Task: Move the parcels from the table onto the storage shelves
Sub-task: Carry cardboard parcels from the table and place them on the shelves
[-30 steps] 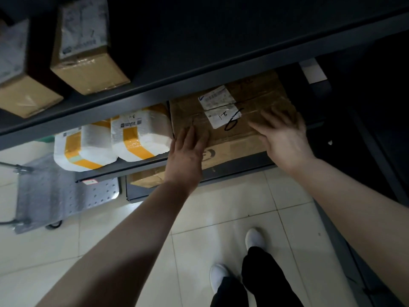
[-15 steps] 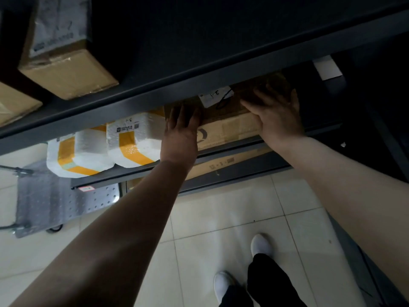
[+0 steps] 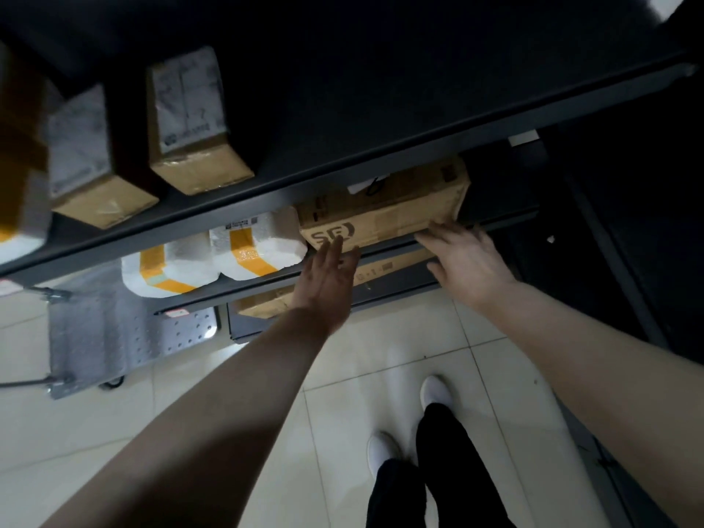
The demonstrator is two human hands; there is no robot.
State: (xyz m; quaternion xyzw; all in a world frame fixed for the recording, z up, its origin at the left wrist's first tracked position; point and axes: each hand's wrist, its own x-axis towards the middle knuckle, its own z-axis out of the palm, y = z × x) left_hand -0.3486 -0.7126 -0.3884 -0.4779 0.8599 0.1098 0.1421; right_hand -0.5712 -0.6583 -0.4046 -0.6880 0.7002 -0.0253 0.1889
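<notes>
My left hand (image 3: 327, 283) and right hand (image 3: 466, 261) press flat-fingered, gripping nothing, against the front of the cardboard parcel (image 3: 384, 211), which is on the shelf (image 3: 228, 295). Left of it sits a foam parcel (image 3: 259, 245). If I shove unevenly, the box could skew and knock it off.
</notes>
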